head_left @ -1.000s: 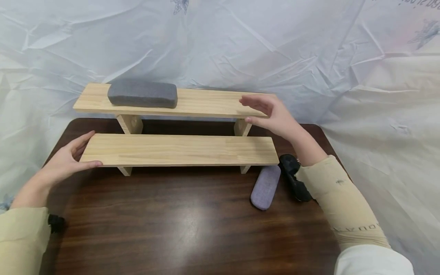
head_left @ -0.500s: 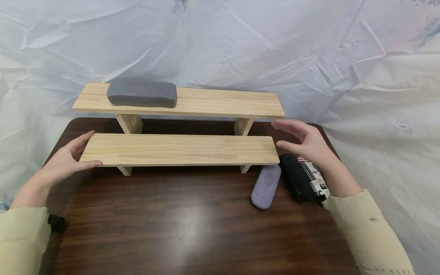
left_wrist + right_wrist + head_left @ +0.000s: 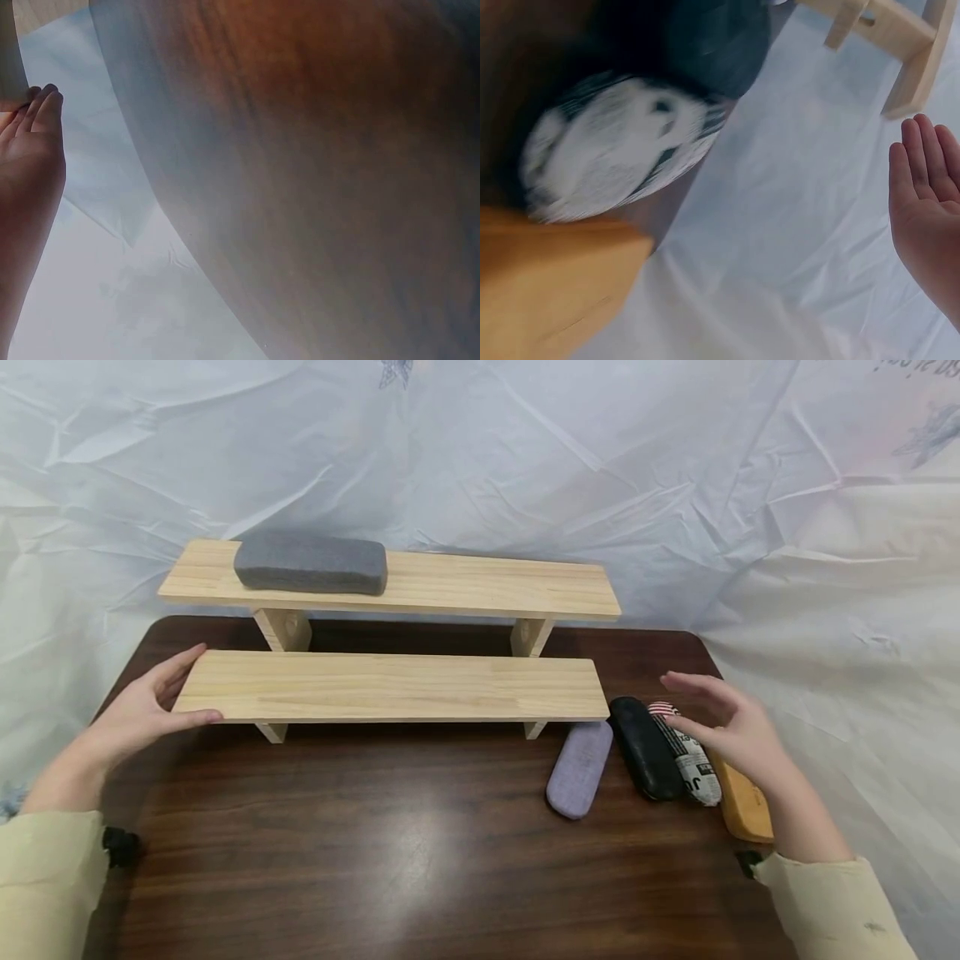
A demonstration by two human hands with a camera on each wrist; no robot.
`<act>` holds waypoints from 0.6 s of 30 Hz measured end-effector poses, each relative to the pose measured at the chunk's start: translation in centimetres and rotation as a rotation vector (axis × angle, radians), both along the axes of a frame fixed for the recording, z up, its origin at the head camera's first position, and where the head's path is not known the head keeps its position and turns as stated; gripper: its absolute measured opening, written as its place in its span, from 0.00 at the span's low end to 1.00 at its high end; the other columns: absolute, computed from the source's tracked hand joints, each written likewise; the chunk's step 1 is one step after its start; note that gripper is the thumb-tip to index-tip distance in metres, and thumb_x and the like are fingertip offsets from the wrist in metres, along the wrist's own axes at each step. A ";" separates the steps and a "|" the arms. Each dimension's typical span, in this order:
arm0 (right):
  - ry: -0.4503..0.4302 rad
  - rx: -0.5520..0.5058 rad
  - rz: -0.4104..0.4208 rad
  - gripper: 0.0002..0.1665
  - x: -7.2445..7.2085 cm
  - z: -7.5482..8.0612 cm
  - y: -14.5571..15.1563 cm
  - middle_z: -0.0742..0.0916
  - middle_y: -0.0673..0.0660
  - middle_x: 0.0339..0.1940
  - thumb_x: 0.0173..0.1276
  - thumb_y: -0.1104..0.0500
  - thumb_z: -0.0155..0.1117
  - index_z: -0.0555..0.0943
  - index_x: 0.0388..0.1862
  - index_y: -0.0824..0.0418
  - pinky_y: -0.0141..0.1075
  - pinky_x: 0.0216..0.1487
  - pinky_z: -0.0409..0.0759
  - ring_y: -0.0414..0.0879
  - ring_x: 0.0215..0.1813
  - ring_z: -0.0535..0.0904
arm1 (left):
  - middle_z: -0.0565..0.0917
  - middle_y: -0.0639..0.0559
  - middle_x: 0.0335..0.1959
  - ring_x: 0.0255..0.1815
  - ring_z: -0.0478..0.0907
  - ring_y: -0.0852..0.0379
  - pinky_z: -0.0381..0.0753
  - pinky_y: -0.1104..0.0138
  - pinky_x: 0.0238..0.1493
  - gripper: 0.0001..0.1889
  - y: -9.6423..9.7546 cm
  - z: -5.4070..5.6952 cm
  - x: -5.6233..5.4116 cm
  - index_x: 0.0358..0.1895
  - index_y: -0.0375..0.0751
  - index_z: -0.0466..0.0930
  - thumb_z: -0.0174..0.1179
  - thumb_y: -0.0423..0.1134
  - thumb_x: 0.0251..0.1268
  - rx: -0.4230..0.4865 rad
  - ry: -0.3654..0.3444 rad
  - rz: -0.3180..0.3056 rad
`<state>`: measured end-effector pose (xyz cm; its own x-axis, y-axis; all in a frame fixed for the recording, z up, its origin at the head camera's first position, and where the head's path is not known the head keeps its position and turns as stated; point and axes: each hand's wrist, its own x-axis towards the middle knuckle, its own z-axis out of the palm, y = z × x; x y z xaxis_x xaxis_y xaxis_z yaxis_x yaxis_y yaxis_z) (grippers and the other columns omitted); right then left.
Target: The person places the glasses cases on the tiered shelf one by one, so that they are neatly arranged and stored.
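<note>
One lower shelf in left hand's grip

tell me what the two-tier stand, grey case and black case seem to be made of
Two-tier stand: pale wood, apparently unpainted, with grain lines running lengthwise. Grey case: probably fabric-covered, since its surface looks matt. Black case: perhaps leather or imitation leather, judging by its slight sheen.

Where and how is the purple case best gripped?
Probably pinch the purple case across its near half, from above: its body is long and narrow, the lower shelf crowds its far end, and the black case lies close on its right.
</note>
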<state>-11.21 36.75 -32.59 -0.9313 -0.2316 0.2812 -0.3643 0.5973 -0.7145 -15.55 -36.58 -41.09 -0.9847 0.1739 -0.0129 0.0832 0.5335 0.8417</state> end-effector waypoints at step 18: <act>-0.075 -0.018 -0.214 0.35 5.4 -2.7 7.9 0.84 0.27 0.62 0.69 0.77 0.69 0.76 0.75 0.65 0.11 0.59 0.70 0.16 0.65 0.75 | 0.59 0.55 0.84 0.58 0.63 0.91 0.67 0.91 0.51 0.54 0.0 0.3 0.3 0.89 0.50 0.42 0.71 0.29 0.69 -0.010 -0.018 0.023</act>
